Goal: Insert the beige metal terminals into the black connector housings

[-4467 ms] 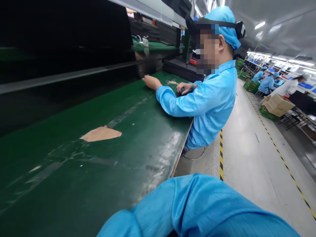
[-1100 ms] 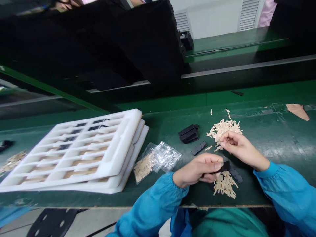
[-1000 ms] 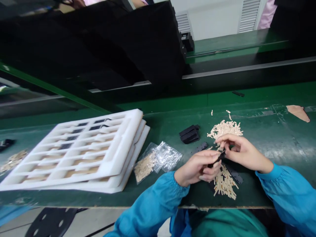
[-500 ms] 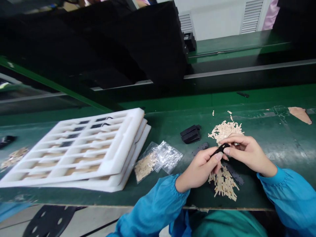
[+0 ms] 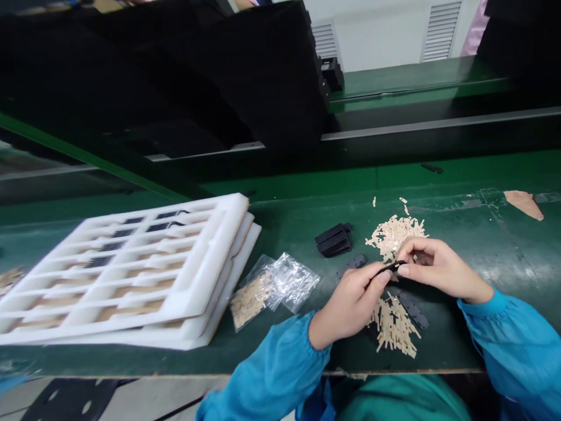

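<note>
My left hand (image 5: pixel 357 298) and my right hand (image 5: pixel 433 269) come together over the green bench, both closed on one slim black plastic part (image 5: pixel 391 268). The left thumb presses along its near end; the right thumb and fingers pinch its far end. Behind the hands lies a heap of small cream strips (image 5: pixel 392 234), and in front of them a second pile of longer tan strips (image 5: pixel 397 327). A dark flat piece with holes (image 5: pixel 413 310) rests beside that second pile. Another similar dark piece (image 5: pixel 350 265) lies left of the hands, near a stack of black parts (image 5: pixel 333 240).
White foam trays (image 5: pixel 210 269) are stacked at the left, with some slots holding black parts. Clear plastic bags (image 5: pixel 293 282), one with tan strips inside, lie between trays and my left arm. A brown scrap (image 5: pixel 523 203) and a black piece (image 5: pixel 432 168) are farther back.
The black part has been tilted in my fingers, so it now shows a thinner edge. Both hands stay closed on it; the view has shifted slightly.
</note>
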Tool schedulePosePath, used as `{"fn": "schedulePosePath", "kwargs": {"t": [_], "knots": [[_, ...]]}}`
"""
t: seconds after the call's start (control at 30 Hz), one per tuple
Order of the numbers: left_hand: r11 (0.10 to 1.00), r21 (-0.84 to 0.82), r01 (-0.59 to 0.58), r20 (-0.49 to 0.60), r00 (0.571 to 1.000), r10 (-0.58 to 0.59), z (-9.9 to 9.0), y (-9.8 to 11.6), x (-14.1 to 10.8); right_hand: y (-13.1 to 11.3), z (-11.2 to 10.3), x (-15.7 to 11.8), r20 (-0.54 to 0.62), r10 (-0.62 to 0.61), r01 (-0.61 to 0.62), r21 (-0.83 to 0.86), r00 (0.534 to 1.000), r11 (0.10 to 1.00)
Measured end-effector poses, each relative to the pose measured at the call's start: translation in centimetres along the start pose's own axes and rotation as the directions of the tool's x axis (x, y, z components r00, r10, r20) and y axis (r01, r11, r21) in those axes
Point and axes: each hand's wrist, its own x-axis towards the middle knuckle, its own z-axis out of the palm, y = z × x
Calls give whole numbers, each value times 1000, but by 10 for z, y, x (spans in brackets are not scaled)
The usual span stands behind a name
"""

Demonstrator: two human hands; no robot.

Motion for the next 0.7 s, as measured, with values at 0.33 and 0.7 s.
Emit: {"fn": "schedulePosePath", "kwargs": {"t": [0.33, 0.7], "knots": [[798, 593, -108, -306, 886, 348, -6, -8, 4, 21, -18, 17, -252, 197, -212, -33, 947, 977], [816, 574, -71, -94, 984, 152, -13, -9, 7, 17, -15, 1, 13, 30, -16, -615, 999, 788]]}}
